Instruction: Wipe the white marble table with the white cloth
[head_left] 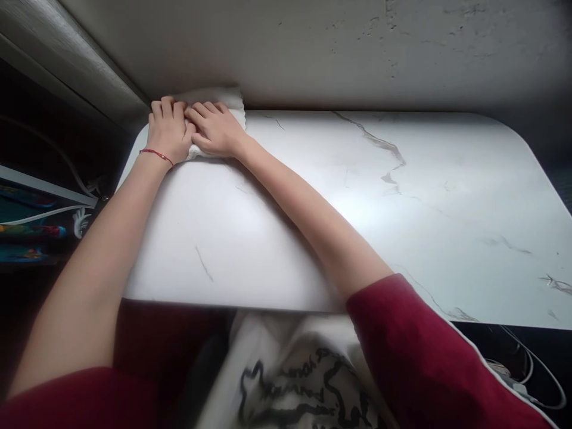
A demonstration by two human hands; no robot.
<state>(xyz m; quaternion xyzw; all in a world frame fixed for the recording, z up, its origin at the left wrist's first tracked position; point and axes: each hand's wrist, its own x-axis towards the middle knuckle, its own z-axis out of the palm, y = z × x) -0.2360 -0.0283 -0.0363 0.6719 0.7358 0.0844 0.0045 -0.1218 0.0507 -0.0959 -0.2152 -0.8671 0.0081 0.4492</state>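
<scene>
My left hand (167,131), with a thin red string bracelet at the wrist, lies palm down on a white cloth (235,101) at the far left corner of the table. Beside it, my right hand (217,128) presses on the same cloth with its fingers laid out and slightly bent. The two hands touch or nearly touch near the thumb of the left one. The cloth has a wavy edge, and its far part rises against the wall. Much of it is hidden under both hands. Neither palm can be seen.
The white marble-patterned table (286,250) has rounded far corners and stands along a grey wall (313,53). Pale cables (80,220) hang beside its left edge. More cables (531,369) lie below the right front edge. A pale printed fabric (304,381) shows below the front edge.
</scene>
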